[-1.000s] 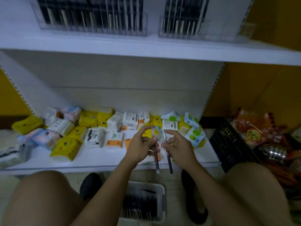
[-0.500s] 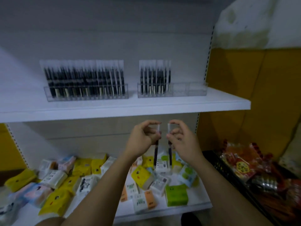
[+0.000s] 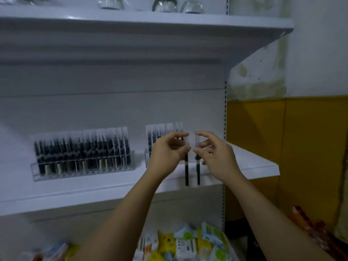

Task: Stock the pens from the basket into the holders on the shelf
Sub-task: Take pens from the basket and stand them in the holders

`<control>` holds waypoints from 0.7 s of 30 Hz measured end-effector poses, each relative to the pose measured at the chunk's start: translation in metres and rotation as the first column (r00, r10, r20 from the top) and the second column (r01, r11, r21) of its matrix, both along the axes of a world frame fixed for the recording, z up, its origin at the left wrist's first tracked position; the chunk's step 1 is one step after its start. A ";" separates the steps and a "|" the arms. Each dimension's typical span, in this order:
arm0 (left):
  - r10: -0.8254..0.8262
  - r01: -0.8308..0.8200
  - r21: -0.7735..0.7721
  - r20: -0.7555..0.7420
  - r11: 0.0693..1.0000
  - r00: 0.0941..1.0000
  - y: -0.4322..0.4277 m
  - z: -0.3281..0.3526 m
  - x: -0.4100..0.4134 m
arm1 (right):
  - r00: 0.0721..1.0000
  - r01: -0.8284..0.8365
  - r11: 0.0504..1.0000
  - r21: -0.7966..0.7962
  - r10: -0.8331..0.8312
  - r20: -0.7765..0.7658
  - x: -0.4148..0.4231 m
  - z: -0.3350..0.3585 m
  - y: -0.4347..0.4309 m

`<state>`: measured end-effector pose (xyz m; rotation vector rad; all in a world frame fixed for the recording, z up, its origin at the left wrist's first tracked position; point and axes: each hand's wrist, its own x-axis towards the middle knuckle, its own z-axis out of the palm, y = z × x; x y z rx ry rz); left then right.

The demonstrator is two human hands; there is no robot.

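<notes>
A smooth white shelf (image 3: 254,166) crosses a pale back panel (image 3: 113,110), with a mustard-yellow wall (image 3: 282,147) at 3 o'clock. On it stand two clear plastic troughs: the left holder (image 3: 82,167) at 9 o'clock, packed with slim black stocked pens (image 3: 82,147), and the right holder (image 3: 147,157) at centre, half hidden. The left hand (image 3: 165,153) pinches the first pen (image 3: 186,170) near its clear cap; the right hand (image 3: 216,153) pinches the second pen (image 3: 198,172) likewise. Both pens hang upright, side by side, just apart, before the shelf. Three glass vessels (image 3: 164,5) sit at 12 o'clock, soft packets (image 3: 184,243) at 6.
</notes>
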<state>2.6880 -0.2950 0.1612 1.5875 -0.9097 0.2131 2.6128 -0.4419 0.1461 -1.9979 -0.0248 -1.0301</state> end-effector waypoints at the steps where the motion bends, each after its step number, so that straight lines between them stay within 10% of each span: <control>1: 0.005 -0.005 -0.009 0.012 1.000 1.000 -0.003 0.007 0.004 | 1.000 0.009 1.000 -0.001 -0.009 0.015 0.004 0.006 -0.005; 21: 0.302 -0.319 -0.029 0.412 0.947 0.860 -0.061 0.076 0.102 | 0.987 0.027 0.999 0.039 -0.033 0.155 0.121 0.063 -0.060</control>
